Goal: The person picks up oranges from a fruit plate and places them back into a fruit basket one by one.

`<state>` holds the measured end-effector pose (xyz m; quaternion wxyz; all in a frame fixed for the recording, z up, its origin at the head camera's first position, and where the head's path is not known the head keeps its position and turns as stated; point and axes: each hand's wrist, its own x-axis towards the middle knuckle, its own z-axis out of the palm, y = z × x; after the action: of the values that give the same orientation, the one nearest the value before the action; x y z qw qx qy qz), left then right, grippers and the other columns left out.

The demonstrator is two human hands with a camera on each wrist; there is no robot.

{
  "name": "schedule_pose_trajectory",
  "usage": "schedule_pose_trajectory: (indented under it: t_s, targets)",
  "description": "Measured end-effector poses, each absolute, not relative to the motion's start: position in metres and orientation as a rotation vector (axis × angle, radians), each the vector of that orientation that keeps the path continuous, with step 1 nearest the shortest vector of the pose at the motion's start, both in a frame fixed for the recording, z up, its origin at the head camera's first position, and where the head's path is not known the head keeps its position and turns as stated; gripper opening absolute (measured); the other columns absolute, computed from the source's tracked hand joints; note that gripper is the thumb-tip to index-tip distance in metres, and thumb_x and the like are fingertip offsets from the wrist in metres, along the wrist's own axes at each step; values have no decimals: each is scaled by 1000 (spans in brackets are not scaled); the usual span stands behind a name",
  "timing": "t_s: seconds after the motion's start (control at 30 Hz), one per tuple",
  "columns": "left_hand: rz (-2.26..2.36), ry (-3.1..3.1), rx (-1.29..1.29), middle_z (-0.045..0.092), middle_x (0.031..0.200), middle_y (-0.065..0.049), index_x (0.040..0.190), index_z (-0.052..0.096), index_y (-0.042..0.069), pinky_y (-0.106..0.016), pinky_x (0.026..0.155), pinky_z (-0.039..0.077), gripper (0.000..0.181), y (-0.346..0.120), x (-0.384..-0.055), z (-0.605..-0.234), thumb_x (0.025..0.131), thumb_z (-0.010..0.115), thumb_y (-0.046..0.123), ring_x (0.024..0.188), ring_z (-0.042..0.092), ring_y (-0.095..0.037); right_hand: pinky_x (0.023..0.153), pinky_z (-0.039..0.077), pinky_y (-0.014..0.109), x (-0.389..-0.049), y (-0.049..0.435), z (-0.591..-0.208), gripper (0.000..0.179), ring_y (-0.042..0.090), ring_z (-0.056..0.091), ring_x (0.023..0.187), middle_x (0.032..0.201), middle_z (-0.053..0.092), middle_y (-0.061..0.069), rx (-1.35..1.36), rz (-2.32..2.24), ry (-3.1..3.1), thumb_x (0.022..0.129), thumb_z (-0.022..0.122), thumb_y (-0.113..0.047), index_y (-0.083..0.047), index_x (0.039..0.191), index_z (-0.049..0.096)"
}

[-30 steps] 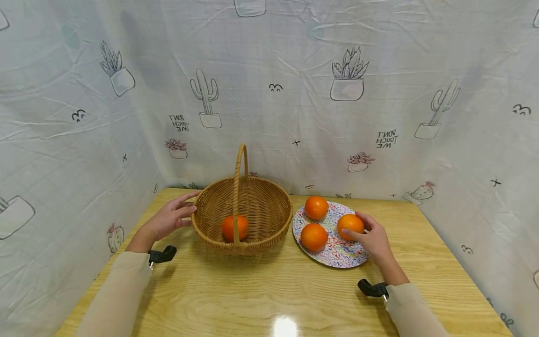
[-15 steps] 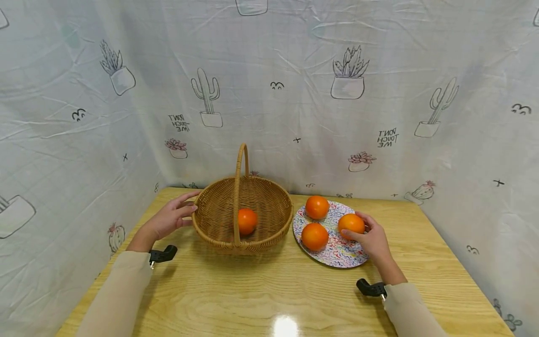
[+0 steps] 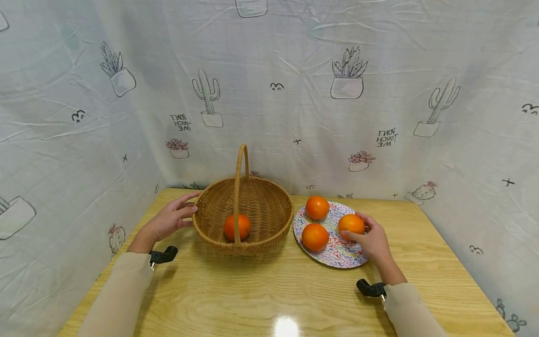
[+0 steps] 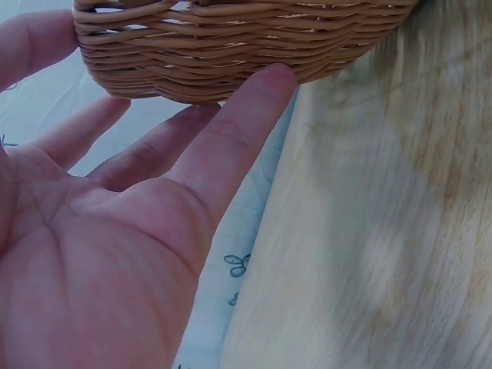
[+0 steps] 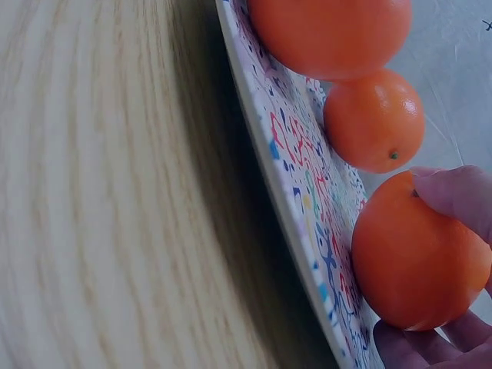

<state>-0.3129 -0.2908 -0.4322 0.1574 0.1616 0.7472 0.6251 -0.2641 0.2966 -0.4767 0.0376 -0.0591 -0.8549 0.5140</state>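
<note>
A wicker basket (image 3: pixel 269 206) with an arched handle stands left of centre in the head view. One orange (image 3: pixel 238 228) lies inside it, partly behind the handle. My left hand (image 3: pixel 170 218) touches the basket's left side with extended fingers; the left wrist view shows the thumb and fingers against the woven wall (image 4: pixel 231 54). On a round patterned plate (image 3: pixel 337 255) to the right sit three oranges. My right hand (image 3: pixel 376 238) grips the rightmost orange (image 3: pixel 350 225), thumb on one side and fingers around the other. In the right wrist view this orange (image 5: pixel 415 257) looks in contact with the plate.
Two other oranges, a back one (image 3: pixel 317 207) and a front one (image 3: pixel 315 237), sit on the plate's left half. A wooden table (image 3: pixel 261 295) carries everything. Pale sheeting (image 3: pixel 278 117) with plant drawings hangs behind and at both sides.
The orange in the basket rolled right, then back left to about where it was. Both hands, the basket and the plate have stayed nearly in place.
</note>
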Motion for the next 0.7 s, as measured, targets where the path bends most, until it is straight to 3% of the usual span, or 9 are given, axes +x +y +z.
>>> schedule_pose_trajectory:
  t_s: [0.7]
  targets:
    - [1790, 2133, 491, 27, 162, -30, 166, 16, 13, -38, 99, 59, 69, -290, -313, -432, 109, 53, 24, 122, 63, -8, 119, 39, 56, -260, 296, -476, 88, 43, 45, 140, 158, 41, 22, -192, 1586, -2634, 88, 83, -29, -7, 159, 36]
